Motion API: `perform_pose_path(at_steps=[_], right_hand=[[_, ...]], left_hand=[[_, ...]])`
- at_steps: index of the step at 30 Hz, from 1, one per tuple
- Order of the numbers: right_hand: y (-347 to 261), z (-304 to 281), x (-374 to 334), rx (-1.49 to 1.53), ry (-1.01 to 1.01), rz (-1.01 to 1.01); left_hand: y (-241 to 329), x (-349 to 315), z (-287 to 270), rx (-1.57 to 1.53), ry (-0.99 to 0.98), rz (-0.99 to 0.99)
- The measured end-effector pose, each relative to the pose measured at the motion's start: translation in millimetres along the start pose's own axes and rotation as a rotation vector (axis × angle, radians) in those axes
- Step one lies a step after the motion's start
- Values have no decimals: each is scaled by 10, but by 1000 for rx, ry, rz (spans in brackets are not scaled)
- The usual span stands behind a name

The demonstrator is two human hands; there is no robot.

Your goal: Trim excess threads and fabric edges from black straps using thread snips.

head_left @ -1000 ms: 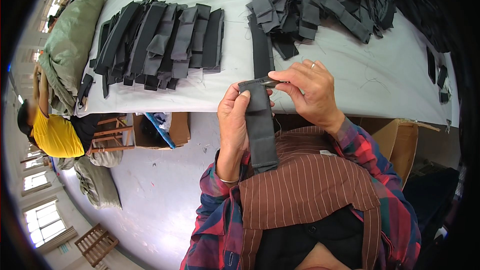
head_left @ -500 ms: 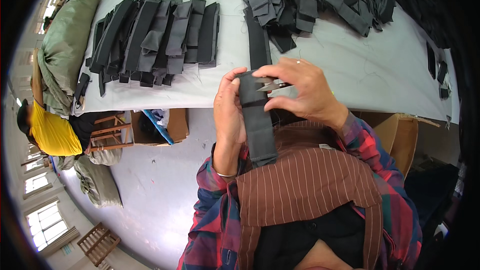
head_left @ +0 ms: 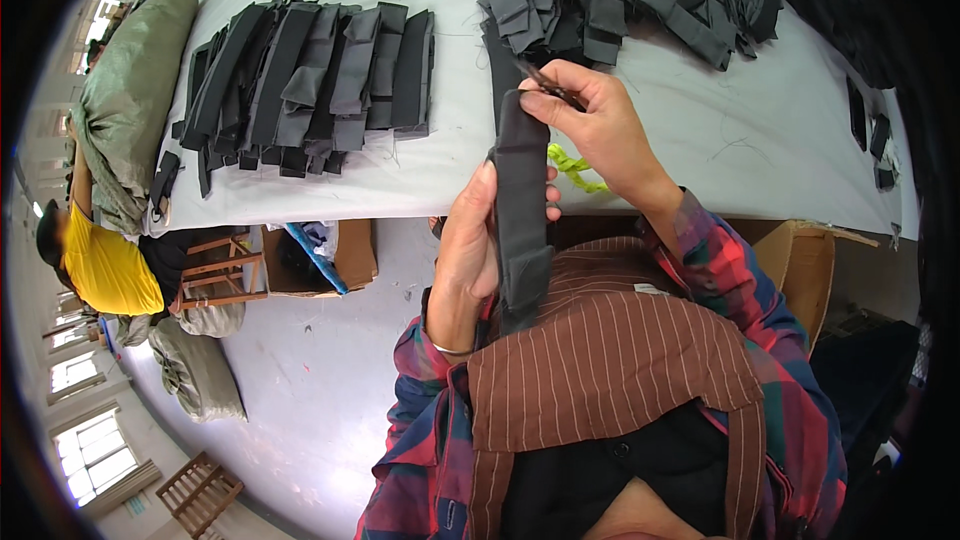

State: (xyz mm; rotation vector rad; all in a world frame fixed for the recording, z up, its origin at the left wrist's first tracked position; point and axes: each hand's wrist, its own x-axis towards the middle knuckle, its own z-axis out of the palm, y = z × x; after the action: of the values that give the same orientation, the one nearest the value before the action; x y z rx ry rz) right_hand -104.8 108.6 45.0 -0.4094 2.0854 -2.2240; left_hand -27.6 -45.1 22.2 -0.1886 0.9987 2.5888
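A black folded fabric strip (head_left: 524, 220) runs upright in front of my apron. My left hand (head_left: 472, 225) is closed around its middle, with the fingertips showing past its right edge. At the strip's top end is my right hand (head_left: 600, 125), its thumb and fingers pressed together close to the cloth. It grips small dark thread snips (head_left: 560, 92); their blades are partly hidden by the fingers. A bright yellow-green cord (head_left: 574, 166) hangs below the right hand. Another black strip (head_left: 502, 55) lies on the table just beyond.
The white-covered table (head_left: 690, 140) bears a row of black strips (head_left: 340, 70) at left and a loose heap (head_left: 640, 0) at the far side. Cardboard boxes (head_left: 800, 270) stand under its edge. At left, a person in a yellow shirt (head_left: 115, 265) is beside a large green sack (head_left: 140, 80).
My right hand has moved up to the strip's top end, and its fingers have closed in. The strip has turned to a plainer face, and the yellow-green cord has come into view.
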Motion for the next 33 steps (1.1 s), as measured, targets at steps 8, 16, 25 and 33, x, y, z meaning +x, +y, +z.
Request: perform_pose_path(at_steps=[8, 16, 25, 33], right_hand=[[-126, -86, -278, 504, -86, 151], [-139, -23, -423, 365, -106, 239], [-54, -29, -469, 157, -293, 277], [-216, -69, -533, 27, -140, 70]], left_hand=[[172, -166, -84, 67, -51, 0], [313, -268, 86, 485, 75, 435], [442, -377, 460, 1256, -159, 836], [199, -260, 258, 1247, 365, 905]])
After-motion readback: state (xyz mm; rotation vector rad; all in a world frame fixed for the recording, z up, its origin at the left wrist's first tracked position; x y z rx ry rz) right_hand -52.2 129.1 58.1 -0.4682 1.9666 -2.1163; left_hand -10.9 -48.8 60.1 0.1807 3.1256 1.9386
